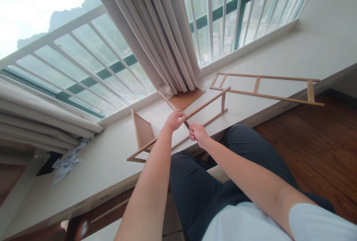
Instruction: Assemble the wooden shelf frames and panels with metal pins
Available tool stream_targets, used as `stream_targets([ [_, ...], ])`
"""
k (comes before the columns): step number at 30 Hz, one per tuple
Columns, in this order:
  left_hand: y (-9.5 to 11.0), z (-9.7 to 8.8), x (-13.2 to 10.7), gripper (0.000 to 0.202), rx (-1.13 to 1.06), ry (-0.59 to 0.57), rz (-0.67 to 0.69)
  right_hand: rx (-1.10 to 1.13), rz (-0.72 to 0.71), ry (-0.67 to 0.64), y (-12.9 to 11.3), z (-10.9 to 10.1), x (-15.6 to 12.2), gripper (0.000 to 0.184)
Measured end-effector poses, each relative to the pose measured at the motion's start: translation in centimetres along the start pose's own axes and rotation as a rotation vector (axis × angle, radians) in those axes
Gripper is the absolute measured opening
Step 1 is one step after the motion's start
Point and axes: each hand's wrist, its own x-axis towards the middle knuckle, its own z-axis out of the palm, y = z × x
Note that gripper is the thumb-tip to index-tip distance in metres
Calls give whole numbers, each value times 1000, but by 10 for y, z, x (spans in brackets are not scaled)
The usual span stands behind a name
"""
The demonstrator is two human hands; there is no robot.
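A light wooden rack frame (pixel 208 103) with panels attached lies on its side on the white window ledge. My left hand (pixel 175 119) is closed around the frame near its middle crossbar, thumb and fingers pinched together. Just to the right, my right hand (pixel 198 135) forms a fist against the same crossbar. A thin, pale piece shows between the two hands, too small to name. One wooden panel (pixel 185 100) lies beyond my hands by the curtain. Another panel (pixel 143 130) stands tilted at the frame's left end.
A separate ladder-shaped wooden frame (pixel 256 84) lies to the right, its end overhanging the ledge (pixel 111 163). Crumpled paper (pixel 67 164) and a black item (pixel 48 163) sit at the left. Curtains (pixel 167 29) hang before the railed windows.
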Motion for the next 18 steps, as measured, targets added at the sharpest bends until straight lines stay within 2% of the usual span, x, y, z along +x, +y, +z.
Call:
stream_targets([
  [10,1,-1,0,28,4,10,21,375,275,-116,-13,3,-7,37],
  [18,3,-2,-1,27,-1,16,17,503,311,-174,-13,3,-9,39],
])
